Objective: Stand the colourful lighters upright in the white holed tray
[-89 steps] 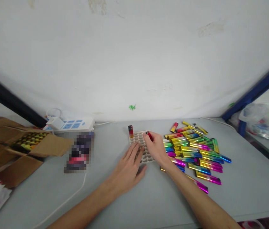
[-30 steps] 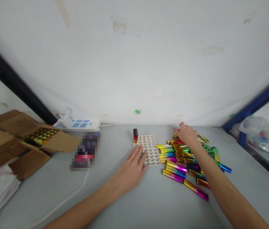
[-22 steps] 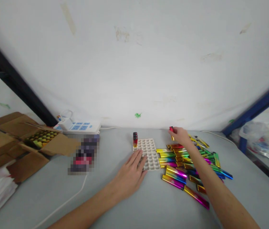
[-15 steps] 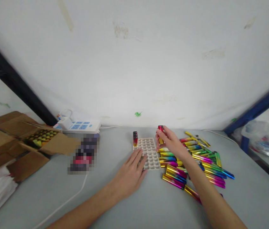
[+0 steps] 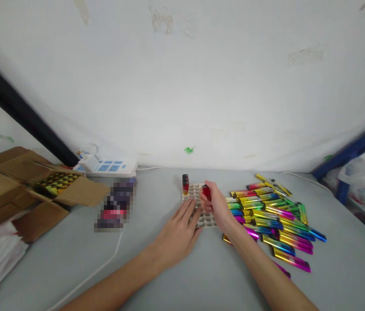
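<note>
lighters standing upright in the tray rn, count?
2, as far as visible. Both stand at the tray's far-left corner, one close behind the other. A third, red lighter is in the right hand, above the tray, not seated.

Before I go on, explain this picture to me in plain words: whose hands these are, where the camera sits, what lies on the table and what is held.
There is no machine here: a person works with two bare hands, filmed by a camera worn on their head, looking forward and down. The left hand lies flat on a pale tray of small pockets. The right hand holds a red lighter upright over that tray. Lighters already stand at its far left corner. To the right lies a heap of shiny coloured lighters on the grey table. At left are an open cardboard box and a power strip.
</note>
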`<action>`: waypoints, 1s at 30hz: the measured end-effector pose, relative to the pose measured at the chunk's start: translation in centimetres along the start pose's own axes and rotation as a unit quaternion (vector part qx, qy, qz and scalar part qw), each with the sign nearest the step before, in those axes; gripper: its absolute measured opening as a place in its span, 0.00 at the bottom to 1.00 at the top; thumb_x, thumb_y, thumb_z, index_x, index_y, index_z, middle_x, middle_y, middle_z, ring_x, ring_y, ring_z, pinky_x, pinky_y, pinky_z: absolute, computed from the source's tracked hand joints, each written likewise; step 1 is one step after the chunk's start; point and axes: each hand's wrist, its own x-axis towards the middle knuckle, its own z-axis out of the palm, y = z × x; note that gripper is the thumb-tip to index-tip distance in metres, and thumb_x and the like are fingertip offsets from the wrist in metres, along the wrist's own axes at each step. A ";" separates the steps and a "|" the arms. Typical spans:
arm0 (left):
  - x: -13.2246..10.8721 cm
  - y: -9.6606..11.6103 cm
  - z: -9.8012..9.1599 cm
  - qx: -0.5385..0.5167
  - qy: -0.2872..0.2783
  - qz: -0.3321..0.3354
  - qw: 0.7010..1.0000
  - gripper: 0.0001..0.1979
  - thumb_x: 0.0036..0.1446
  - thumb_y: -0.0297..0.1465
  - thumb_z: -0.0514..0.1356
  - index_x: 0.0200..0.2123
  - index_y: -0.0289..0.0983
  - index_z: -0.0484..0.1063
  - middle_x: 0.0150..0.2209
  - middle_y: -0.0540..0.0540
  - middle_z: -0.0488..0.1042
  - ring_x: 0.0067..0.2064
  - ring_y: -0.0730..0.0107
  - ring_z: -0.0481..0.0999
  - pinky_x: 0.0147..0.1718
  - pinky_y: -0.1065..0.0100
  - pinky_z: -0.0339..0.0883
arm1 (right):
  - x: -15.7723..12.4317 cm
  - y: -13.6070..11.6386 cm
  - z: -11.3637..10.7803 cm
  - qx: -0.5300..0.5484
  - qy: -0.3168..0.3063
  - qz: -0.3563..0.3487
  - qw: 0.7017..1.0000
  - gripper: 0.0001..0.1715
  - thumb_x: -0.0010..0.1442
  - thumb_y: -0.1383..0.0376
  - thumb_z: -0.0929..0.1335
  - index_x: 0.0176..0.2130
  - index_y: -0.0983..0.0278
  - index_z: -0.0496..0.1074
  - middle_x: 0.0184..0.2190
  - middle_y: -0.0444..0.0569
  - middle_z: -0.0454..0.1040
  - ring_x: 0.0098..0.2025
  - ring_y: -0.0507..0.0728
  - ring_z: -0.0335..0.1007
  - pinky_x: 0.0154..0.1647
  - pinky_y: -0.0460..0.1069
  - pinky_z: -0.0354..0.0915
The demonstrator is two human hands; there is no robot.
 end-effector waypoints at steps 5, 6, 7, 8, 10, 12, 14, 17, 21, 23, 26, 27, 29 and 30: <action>0.0 0.1 -0.1 -0.015 -0.003 -0.005 1.000 0.25 0.74 0.37 0.57 0.67 0.28 0.70 0.71 0.25 0.68 0.74 0.43 0.65 0.70 0.46 0.66 | -0.3 -0.1 0.0 0.019 0.016 0.018 1.000 0.25 0.62 0.50 0.61 0.20 0.58 0.53 0.16 0.35 0.45 0.18 0.48 0.34 0.20 0.47 0.36; 0.0 0.1 -0.2 -0.016 -0.004 -0.003 1.000 0.25 0.74 0.36 0.57 0.67 0.27 0.70 0.71 0.25 0.67 0.75 0.42 0.65 0.70 0.46 0.66 | -0.3 0.0 0.0 0.016 0.013 0.017 1.000 0.25 0.62 0.50 0.61 0.20 0.58 0.52 0.16 0.35 0.45 0.18 0.48 0.34 0.20 0.46 0.36; 0.0 0.1 -0.2 -0.016 -0.004 -0.001 1.000 0.25 0.74 0.36 0.57 0.67 0.27 0.70 0.71 0.24 0.67 0.75 0.42 0.65 0.70 0.46 0.66 | -0.3 0.1 -0.1 0.012 0.009 0.015 1.000 0.25 0.62 0.50 0.61 0.20 0.58 0.53 0.16 0.35 0.46 0.18 0.48 0.34 0.20 0.46 0.36; 0.0 0.1 -0.2 -0.014 -0.005 0.001 1.000 0.25 0.74 0.36 0.57 0.67 0.27 0.70 0.71 0.25 0.67 0.75 0.42 0.65 0.70 0.46 0.66 | -0.3 0.2 -0.1 0.009 0.005 0.013 1.000 0.25 0.62 0.50 0.62 0.20 0.58 0.53 0.16 0.35 0.46 0.18 0.48 0.34 0.20 0.46 0.36; 0.0 0.0 -0.3 -0.007 -0.004 0.002 1.000 0.25 0.74 0.36 0.57 0.67 0.27 0.70 0.71 0.25 0.67 0.74 0.42 0.65 0.70 0.46 0.67 | -0.2 0.4 -0.2 0.009 -0.005 0.011 1.000 0.26 0.63 0.49 0.62 0.21 0.58 0.53 0.16 0.35 0.46 0.19 0.48 0.34 0.19 0.47 0.35; 0.0 0.0 -0.3 -0.003 -0.003 0.001 1.000 0.25 0.74 0.36 0.57 0.67 0.27 0.70 0.71 0.25 0.68 0.74 0.41 0.66 0.69 0.46 0.68 | 0.0 0.6 -0.3 0.012 -0.005 0.010 1.000 0.29 0.63 0.44 0.63 0.21 0.58 0.55 0.16 0.35 0.46 0.19 0.48 0.35 0.20 0.46 0.36; -0.1 0.0 -0.2 -0.003 -0.003 0.001 1.000 0.25 0.74 0.36 0.57 0.67 0.27 0.70 0.71 0.25 0.68 0.74 0.42 0.65 0.69 0.47 0.68 | 0.2 0.8 -0.4 0.013 -0.003 0.007 1.000 0.32 0.60 0.37 0.66 0.23 0.59 0.61 0.17 0.34 0.47 0.19 0.48 0.38 0.20 0.46 0.38; -0.1 0.0 -0.2 -0.003 -0.002 0.002 1.000 0.26 0.74 0.36 0.57 0.68 0.28 0.69 0.71 0.25 0.67 0.75 0.42 0.65 0.69 0.47 0.67 | 0.6 1.1 -0.8 0.027 -0.020 -0.031 0.999 0.39 0.56 0.29 0.68 0.31 0.61 0.71 0.19 0.35 0.53 0.20 0.49 0.46 0.21 0.45 0.46; 0.0 0.0 -0.2 0.003 0.005 -0.001 1.000 0.27 0.74 0.37 0.58 0.69 0.28 0.68 0.71 0.26 0.68 0.73 0.42 0.67 0.69 0.48 0.68 | 0.6 0.9 -1.7 0.003 -0.021 -0.117 0.993 0.34 0.59 0.33 0.70 0.40 0.61 0.77 0.26 0.40 0.67 0.26 0.52 0.61 0.28 0.48 0.61; 0.0 0.1 -0.2 -0.002 0.007 -0.008 1.000 0.26 0.74 0.37 0.58 0.68 0.28 0.68 0.70 0.26 0.68 0.73 0.43 0.67 0.68 0.49 0.68 | 0.4 0.6 -2.1 -0.049 -0.009 -0.159 0.986 0.31 0.61 0.37 0.71 0.43 0.60 0.79 0.29 0.42 0.72 0.31 0.54 0.68 0.35 0.49 0.67; 0.0 0.3 -0.3 -0.005 0.011 -0.017 1.000 0.25 0.75 0.37 0.57 0.68 0.29 0.69 0.70 0.26 0.68 0.72 0.43 0.68 0.67 0.49 0.69 | 0.3 0.1 -2.4 -0.149 0.012 -0.234 0.961 0.24 0.63 0.43 0.73 0.42 0.60 0.80 0.36 0.47 0.80 0.41 0.59 0.76 0.48 0.52 0.71; 0.0 0.4 -0.3 -0.002 0.010 -0.017 1.000 0.25 0.75 0.37 0.56 0.68 0.29 0.69 0.69 0.26 0.69 0.72 0.43 0.68 0.67 0.49 0.69 | 0.3 0.1 -2.4 -0.185 0.023 -0.255 0.949 0.22 0.64 0.45 0.74 0.40 0.61 0.80 0.37 0.48 0.82 0.43 0.60 0.78 0.50 0.53 0.71; 0.1 0.6 -0.2 0.008 0.009 -0.016 1.000 0.26 0.75 0.37 0.56 0.67 0.27 0.68 0.67 0.26 0.71 0.71 0.42 0.70 0.67 0.49 0.69 | 0.5 0.0 -2.2 -0.239 0.046 -0.278 0.929 0.19 0.63 0.47 0.75 0.39 0.61 0.80 0.37 0.49 0.83 0.41 0.61 0.79 0.50 0.54 0.72; 0.1 0.6 -0.1 0.013 0.008 -0.016 1.000 0.26 0.75 0.37 0.56 0.68 0.27 0.68 0.67 0.25 0.71 0.70 0.42 0.70 0.67 0.48 0.69 | 0.6 0.0 -2.0 -0.251 0.055 -0.282 0.924 0.19 0.63 0.48 0.75 0.39 0.60 0.81 0.37 0.49 0.83 0.40 0.61 0.79 0.48 0.54 0.72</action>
